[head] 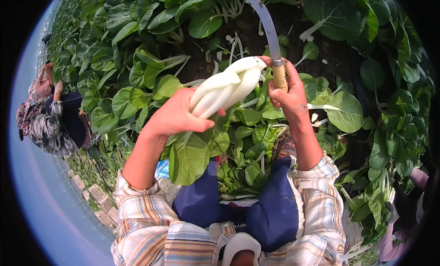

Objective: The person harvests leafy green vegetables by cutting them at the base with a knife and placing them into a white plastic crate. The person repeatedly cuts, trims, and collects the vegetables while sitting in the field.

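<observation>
My left hand is wrapped around the thick white stalks of a head of bok choy. Its root end points up and to the right, and its green leaves hang below my wrist. In my right hand is a harvesting sickle, gripped by its short wooden handle. The curved blade points away from me, with specks of soil at its tip. The right fingertips reach the root end of the bok choy, partly hidden behind it and the handle.
Growing bok choy spreads ahead and to the left. Trimmed leaves lie on dark soil. Loose greens are heaped between my knees. One co-worker bends at left; another person's sleeve shows at lower right. Crates stand lower left.
</observation>
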The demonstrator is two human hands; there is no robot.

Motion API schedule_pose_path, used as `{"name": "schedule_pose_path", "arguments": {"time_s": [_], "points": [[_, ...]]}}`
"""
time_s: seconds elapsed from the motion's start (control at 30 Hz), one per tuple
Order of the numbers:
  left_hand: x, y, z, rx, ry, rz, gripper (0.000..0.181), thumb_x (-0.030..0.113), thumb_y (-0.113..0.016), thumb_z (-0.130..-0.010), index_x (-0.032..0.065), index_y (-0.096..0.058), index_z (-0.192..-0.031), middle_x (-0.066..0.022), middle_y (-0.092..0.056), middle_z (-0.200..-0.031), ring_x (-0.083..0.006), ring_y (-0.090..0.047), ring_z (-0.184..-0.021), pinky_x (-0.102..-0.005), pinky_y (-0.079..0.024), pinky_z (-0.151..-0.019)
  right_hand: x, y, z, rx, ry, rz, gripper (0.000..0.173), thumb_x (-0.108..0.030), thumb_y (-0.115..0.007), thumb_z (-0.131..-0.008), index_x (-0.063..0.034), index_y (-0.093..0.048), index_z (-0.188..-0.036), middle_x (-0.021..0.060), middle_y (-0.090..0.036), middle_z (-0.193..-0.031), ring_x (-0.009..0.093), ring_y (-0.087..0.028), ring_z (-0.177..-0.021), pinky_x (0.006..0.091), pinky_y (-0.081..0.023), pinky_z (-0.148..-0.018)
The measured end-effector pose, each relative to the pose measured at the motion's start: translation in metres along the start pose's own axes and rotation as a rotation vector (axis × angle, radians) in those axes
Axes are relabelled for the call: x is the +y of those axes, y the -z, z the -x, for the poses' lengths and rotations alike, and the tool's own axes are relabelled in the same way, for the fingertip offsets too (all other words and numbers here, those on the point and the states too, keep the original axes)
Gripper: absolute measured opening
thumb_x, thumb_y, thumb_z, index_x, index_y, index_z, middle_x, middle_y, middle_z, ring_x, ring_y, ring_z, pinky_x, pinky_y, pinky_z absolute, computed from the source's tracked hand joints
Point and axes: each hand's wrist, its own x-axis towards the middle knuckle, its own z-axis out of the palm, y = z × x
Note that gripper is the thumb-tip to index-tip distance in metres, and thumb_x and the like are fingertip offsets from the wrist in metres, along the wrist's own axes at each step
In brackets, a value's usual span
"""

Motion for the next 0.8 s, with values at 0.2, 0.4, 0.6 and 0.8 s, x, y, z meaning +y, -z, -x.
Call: {"name": "schedule_pose_path", "arguments": {"time_s": [0.2, 0.4, 0.6, 0.8], "points": [[0.002, -0.049, 0.019, -0.04, -0.019, 0.127, 0.024, 0.008, -0.066, -0.064, 0.003, -0.066, -0.087, 0.0016, -0.06, -0.077, -0.0057, -0.052, -0.063, -0.0215, -0.044, -0.057, -0.021, -0.04, 0.038, 0.017, -0.068, -0.256, 0.069, -0.009, -0.079, -0.067, -0.0072, -0.043, -0.125, 0.0006, -0.055, -0.087, 0.004, -0.046, -0.053, 0.018, -0.034, -0.039], [-0.017, -0.074, 0.02, 0.228, -0.275, 0.252, 0.044, 0.012, -0.065, -0.062, 0.0019, -0.059, -0.104, -0.0109, -0.053, -0.112, -0.0102, -0.058, -0.083, -0.0248, -0.044, -0.076, -0.009, -0.032, 0.048, 0.199, -0.04, -0.202, 0.053, -0.02, -0.074, -0.072, -0.007, -0.047, -0.116, -0.0009, -0.054, -0.079, 0.003, -0.043, -0.051, 0.0169, -0.032, -0.04], [-0.025, -0.07, -0.006, 0.174, -0.249, 0.281, 0.077, 0.007, -0.066, -0.063, 0.0022, -0.036, -0.134, -0.0042, -0.05, -0.122, -0.0144, -0.048, -0.112, -0.0302, -0.04, -0.095, 0.009, -0.042, 0.041, 0.149, 0.055, -0.13, 0.057, -0.017, -0.074, -0.07, -0.0056, -0.045, -0.118, 0.0008, -0.055, -0.084, 0.004, -0.049, -0.06, 0.0174, -0.039, -0.045], [-0.045, -0.071, -0.025, 0.213, -0.195, 0.362, 0.057, 0.004, -0.073, -0.067, 0.0017, -0.052, -0.12, -0.0041, -0.059, -0.107, -0.0117, -0.057, -0.095, -0.0266, -0.048, -0.081, 0.023, -0.056, 0.033, 0.228, -0.094, -0.106, 0.049, -0.018, -0.07, -0.077, -0.006, -0.044, -0.117, 0.0007, -0.054, -0.08, 0.004, -0.045, -0.049, 0.0162, -0.035, -0.04]]}}
